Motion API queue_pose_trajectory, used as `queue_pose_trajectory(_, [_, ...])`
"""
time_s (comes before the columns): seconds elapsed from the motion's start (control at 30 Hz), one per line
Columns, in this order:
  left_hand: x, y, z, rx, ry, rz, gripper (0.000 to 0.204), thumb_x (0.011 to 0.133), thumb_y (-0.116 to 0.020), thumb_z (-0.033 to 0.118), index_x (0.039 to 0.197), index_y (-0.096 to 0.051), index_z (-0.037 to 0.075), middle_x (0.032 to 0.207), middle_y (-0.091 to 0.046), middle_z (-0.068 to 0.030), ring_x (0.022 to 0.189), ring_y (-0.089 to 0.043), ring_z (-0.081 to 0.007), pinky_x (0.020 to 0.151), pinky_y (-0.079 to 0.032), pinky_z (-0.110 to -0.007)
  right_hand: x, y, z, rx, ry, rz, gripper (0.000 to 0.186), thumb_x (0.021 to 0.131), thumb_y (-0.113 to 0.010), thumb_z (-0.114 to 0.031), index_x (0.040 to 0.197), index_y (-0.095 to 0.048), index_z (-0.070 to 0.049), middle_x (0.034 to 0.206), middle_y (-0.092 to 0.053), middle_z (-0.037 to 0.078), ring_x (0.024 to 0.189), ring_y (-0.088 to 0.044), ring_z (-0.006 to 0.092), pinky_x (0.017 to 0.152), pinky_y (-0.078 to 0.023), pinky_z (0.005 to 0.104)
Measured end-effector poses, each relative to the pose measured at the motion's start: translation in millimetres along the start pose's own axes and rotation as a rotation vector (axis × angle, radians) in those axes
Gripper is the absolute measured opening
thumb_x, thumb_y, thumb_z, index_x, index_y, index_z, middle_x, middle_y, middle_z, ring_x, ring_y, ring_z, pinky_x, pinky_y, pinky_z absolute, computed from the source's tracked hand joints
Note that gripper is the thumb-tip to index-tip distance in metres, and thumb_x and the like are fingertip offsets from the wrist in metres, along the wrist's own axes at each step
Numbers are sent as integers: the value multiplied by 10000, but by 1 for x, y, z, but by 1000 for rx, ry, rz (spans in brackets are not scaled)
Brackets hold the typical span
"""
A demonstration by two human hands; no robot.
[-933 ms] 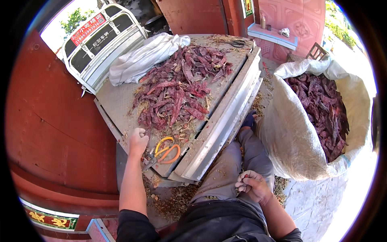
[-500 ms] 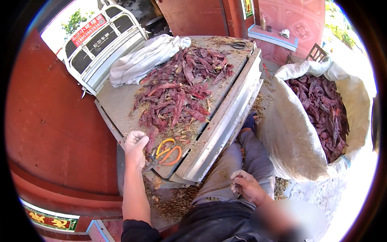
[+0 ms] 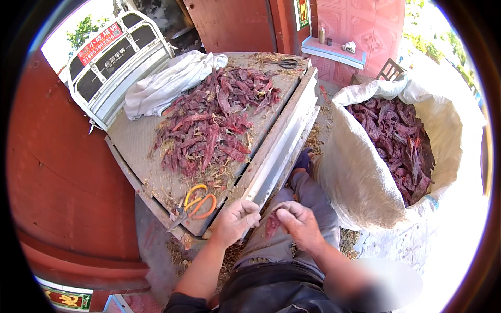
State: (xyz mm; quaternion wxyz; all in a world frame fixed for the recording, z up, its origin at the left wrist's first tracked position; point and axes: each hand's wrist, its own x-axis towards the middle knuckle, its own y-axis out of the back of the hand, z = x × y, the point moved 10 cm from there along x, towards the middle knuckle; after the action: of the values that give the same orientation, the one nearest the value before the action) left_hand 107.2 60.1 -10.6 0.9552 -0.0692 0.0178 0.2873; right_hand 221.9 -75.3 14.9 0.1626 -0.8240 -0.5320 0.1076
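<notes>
My right hand [image 3: 301, 228] pinches a dried dark red chili pepper [image 3: 272, 224], which hangs over my lap. Close on its left, my left hand [image 3: 237, 223] has its fingertips pressed together; whether anything small sits between them I cannot make out. Scissors [image 3: 207, 206] with one yellow and one orange handle loop lie on the near corner of the truck bed [image 3: 133, 151], left of my hands. Beyond them spreads a heap of dried chili peppers [image 3: 211, 128] among stem scraps.
At my right stands a large white woven sack [image 3: 347, 172], its mouth wide and dried chilies inside. A crumpled white sack [image 3: 169, 86] lies beside the heap. Dark-handled scissors [image 3: 288, 63] rest at the bed's far edge. Stem litter covers ground near my legs.
My left hand has come from the heap's near edge, bringing a chili rightward to my lap. My right hand has risen to meet it and now grips that chili. The view has shifted slightly.
</notes>
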Motion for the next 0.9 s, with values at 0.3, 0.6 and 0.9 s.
queue_pose_trajectory(0.3, [68, 97, 121, 1446, -457, 608, 305, 888, -774, 210, 1134, -657, 74, 1071, -703, -128, 989, -698, -347, 814, -560, -478, -120, 108, -276, -907, 671, 774, 213, 1008, -620, -105, 1160, -681, 31, 1036, -691, 84, 756, -620, 91, 688, -485, 243])
queue_pose_trajectory(0.6, [75, 169, 94, 1187, -265, 647, 248, 891, -774, 169, 1077, -681, 34, 1025, -737, -162, 917, -718, -326, 801, -561, -446, -117, 68, -259, -1392, 743, 760, 378, 955, -687, -128, 1289, -643, 45, 1221, -672, 191, 1155, -656, 305, 1012, -503, 403])
queue_pose_trajectory(0.9, [15, 85, 50, 276, -237, 441, 134, 928, -751, 13, 1022, -657, -5, 869, -677, -11, 734, -604, -64, 645, -489, -240, 6, 33, -56, -463, 137, 177, 383, 992, -728, -193, 1271, -631, 51, 1077, -726, 118, 967, -712, 207, 870, -564, 334])
